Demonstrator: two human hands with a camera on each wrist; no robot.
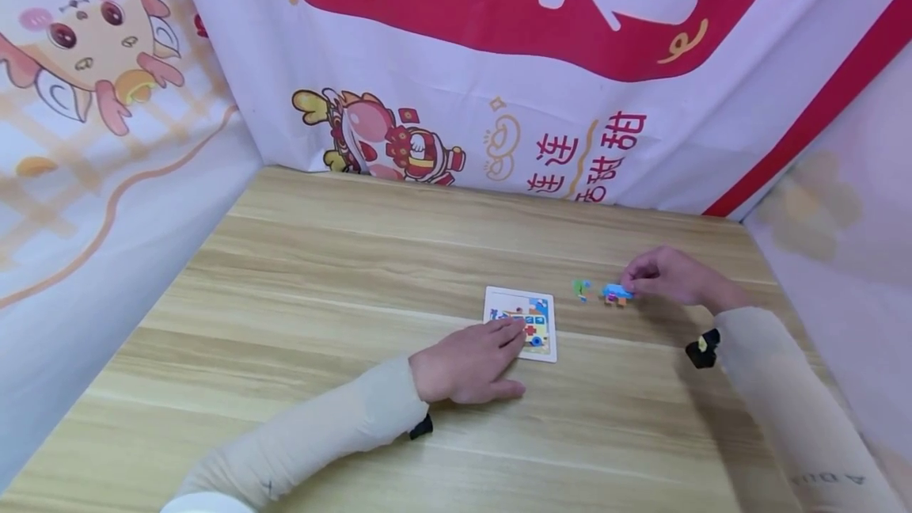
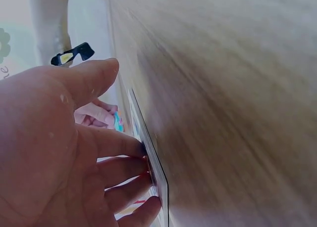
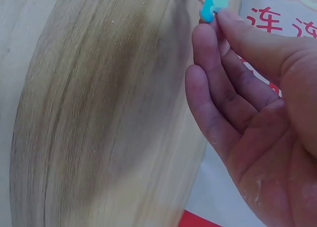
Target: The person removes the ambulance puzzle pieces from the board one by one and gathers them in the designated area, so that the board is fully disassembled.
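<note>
A white-bordered picture puzzle board (image 1: 551, 323) with a vehicle picture and a red cross lies flat on the table. My left hand (image 1: 473, 362) rests on it with fingers extended, covering its left lower part. The left wrist view shows the fingertips touching the face of the board (image 2: 154, 163), which is seen edge-on. To the right of the board, my right hand (image 1: 670, 275) pinches a small blue puzzle piece (image 1: 614, 291) between thumb and fingers. In the right wrist view only part of this teal piece (image 3: 210, 9) shows, at the top edge.
Another small green and blue piece (image 1: 580, 289) lies between the board and my right hand. Wood-grain table (image 1: 299, 275) surrounds the board. A printed red and white cloth (image 1: 456, 46) hangs along the back edge, and light cloth (image 1: 848, 260) stands close on the right.
</note>
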